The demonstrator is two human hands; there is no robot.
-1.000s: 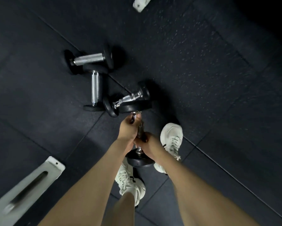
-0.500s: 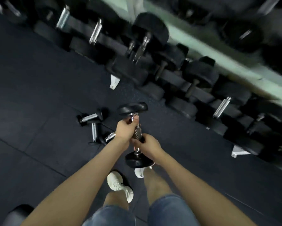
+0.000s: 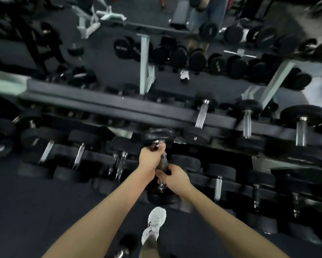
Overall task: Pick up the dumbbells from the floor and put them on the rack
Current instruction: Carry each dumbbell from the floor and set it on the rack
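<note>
Both my hands hold one black dumbbell [image 3: 157,135] with a knurled steel handle, carried end-on in front of me. My left hand [image 3: 150,157] grips the far part of the handle, just under the upper weight head. My right hand [image 3: 174,177] grips the near part, above the lower head. The dumbbell hangs in the air right before the dumbbell rack [image 3: 119,107], level with its upper shelf rail. A piece of another dumbbell [image 3: 123,250] lies on the floor at the bottom edge, beside my shoe.
The rack's two tiers carry several black dumbbells [image 3: 246,123] with chrome handles. A mirror [image 3: 175,58] behind the rack reflects more weights and benches. My white shoe [image 3: 154,224] stands on the dark rubber floor [image 3: 35,211].
My view has swung up from the floor to the rack. The dumbbell has risen with both hands and now sits close to the rack's upper rail. The floor dumbbells have dropped out of view.
</note>
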